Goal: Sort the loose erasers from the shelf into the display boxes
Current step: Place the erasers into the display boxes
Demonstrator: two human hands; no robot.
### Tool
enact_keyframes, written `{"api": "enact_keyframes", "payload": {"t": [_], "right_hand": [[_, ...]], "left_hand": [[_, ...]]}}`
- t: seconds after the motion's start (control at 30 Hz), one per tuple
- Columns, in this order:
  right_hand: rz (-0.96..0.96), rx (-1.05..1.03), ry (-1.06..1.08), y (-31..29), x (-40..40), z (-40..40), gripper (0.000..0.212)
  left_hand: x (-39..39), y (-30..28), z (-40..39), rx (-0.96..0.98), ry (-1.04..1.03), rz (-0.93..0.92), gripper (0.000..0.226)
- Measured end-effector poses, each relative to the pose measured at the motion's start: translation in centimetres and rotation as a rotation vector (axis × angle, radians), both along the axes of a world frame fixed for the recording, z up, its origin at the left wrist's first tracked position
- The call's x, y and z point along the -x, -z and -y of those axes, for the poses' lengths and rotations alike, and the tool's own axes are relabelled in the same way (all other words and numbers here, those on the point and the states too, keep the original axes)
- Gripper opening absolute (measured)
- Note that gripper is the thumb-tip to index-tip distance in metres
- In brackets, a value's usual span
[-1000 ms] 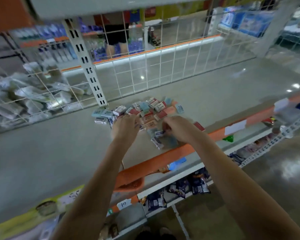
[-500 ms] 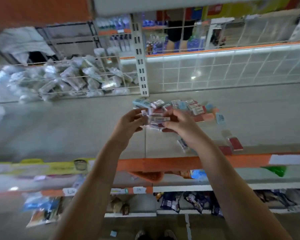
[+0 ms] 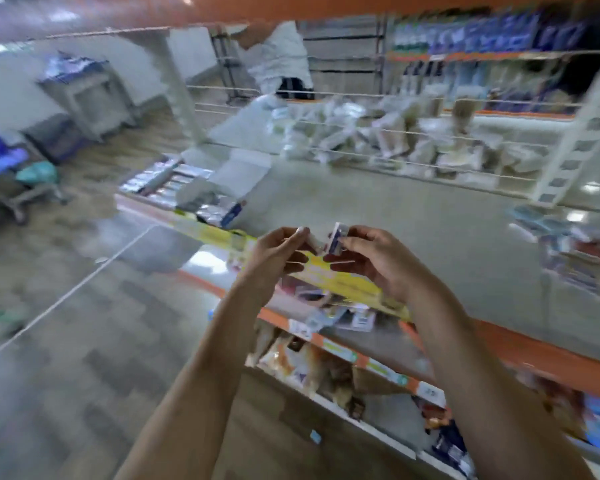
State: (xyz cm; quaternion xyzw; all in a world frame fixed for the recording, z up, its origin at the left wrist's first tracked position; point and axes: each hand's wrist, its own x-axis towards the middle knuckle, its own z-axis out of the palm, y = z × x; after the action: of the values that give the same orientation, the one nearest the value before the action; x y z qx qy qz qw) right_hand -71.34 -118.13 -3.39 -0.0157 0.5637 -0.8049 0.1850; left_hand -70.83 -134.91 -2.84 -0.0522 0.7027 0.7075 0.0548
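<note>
We hold a small batch of erasers (image 3: 335,239) between our two hands, above the front edge of the shelf (image 3: 413,216). Our right hand (image 3: 378,261) pinches a sleeved eraser between thumb and fingertips; our left hand (image 3: 274,254) curls its fingers toward it and seems to pinch another pale piece, though blur makes that uncertain. So each grip is closed on what it carries, not spread.

We judge the step in hand to be the carry: erasers are picked up and on their way to the display boxes (image 3: 187,188), which sit open at the far left end of the shelf, well apart from our hands. The next move calls for swinging left, matching each eraser to the box of its kind and laying it in flat beside the rows already there.

The rest of the loose pile (image 3: 579,251) lies at the right, smeared by motion. The eraser sleeve shows blue and white print, and a yellow strip (image 3: 343,282) runs along the shelf edge, but we can read no writing on either.
</note>
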Motion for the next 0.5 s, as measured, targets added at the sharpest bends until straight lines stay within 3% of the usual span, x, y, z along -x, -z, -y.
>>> {"api": "enact_keyframes", "payload": {"t": [0.27, 0.5], "right_hand": [[-0.104, -0.129, -0.179, -0.4, 3.0, 18.3, 0.018], [-0.327, -0.457, -0.17, -1.6, 8.4, 27.6, 0.024]], "left_hand": [[0.7, -0.6, 18.8, 0.077, -0.102, 0.037, 0.017], [6.3, -0.9, 29.3, 0.138, -0.107, 0.025, 0.019]]}}
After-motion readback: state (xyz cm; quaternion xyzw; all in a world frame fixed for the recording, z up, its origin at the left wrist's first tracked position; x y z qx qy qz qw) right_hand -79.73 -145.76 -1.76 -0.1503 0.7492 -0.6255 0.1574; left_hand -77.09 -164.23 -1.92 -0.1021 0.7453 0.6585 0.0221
